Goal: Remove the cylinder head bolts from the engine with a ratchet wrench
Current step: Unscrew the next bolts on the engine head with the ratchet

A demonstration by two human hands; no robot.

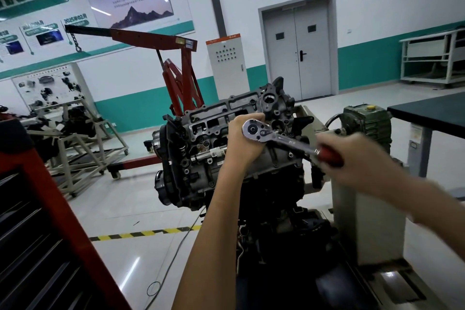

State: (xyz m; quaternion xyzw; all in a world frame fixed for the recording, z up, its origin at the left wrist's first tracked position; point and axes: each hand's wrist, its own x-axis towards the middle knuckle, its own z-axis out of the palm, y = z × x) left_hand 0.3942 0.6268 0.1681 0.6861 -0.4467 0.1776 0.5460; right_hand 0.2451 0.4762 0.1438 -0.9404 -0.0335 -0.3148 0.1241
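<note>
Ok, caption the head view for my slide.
Left hand steadies the ratchet wrench at the engine; right hand grips its red handle.

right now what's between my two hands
In the head view, the chrome shank of the ratchet wrench bridges them: left hand at its head, right hand gripping its red handle.

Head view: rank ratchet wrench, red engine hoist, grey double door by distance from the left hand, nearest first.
1. ratchet wrench: its head sits right against the left hand, on top of the engine.
2. red engine hoist: on the floor behind the engine, to the left.
3. grey double door: in the far wall, behind and to the right.
</note>
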